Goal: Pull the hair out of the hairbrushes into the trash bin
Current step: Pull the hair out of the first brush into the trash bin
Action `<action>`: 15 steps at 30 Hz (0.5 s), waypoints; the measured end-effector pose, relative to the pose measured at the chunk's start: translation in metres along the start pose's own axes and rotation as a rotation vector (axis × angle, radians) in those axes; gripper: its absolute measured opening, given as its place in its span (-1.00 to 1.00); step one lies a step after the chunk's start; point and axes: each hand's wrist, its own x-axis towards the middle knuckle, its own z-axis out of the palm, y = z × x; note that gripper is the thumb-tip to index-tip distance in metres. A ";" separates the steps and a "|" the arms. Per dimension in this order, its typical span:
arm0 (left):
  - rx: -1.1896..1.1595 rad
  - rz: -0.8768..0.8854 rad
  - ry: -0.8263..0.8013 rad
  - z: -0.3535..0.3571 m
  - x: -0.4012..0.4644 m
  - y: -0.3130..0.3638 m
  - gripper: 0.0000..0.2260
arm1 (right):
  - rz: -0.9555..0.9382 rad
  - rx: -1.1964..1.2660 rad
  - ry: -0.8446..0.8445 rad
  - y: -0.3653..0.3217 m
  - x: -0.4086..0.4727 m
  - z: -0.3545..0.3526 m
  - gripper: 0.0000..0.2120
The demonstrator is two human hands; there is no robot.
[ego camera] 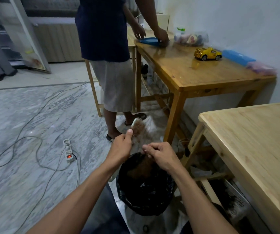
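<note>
The left hand (121,147) is closed around the handle of a pale hairbrush clogged with brown hair (136,127), its head tilted up and away (thumb pressed along the side). The right hand (159,155) pinches a strand of brown hair (145,163) that hangs into the black-bagged trash bin (146,188) just below. Behind, a second person stands at a varnished wooden table (195,71) with a yellow toy car (207,53).

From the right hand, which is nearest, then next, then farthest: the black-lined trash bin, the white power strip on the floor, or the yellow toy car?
1. Black-lined trash bin: right below the right hand.
2. White power strip: on the floor, off to the left.
3. Yellow toy car: up on the far wooden table.
</note>
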 end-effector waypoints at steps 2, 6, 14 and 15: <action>-0.121 -0.111 0.037 -0.003 0.004 -0.002 -0.54 | -0.009 -0.041 -0.027 0.000 -0.001 -0.004 -0.71; -0.325 -0.268 0.074 -0.010 0.009 -0.004 -0.66 | 0.000 -0.057 -0.060 0.003 -0.003 -0.015 -0.69; -0.426 -0.383 -0.169 -0.020 0.006 -0.005 -0.72 | 0.251 -0.246 -0.120 0.006 -0.001 -0.019 -0.38; -0.379 -0.337 -0.198 -0.022 0.003 -0.003 -0.82 | 0.272 -0.238 -0.054 0.006 0.001 -0.020 -0.31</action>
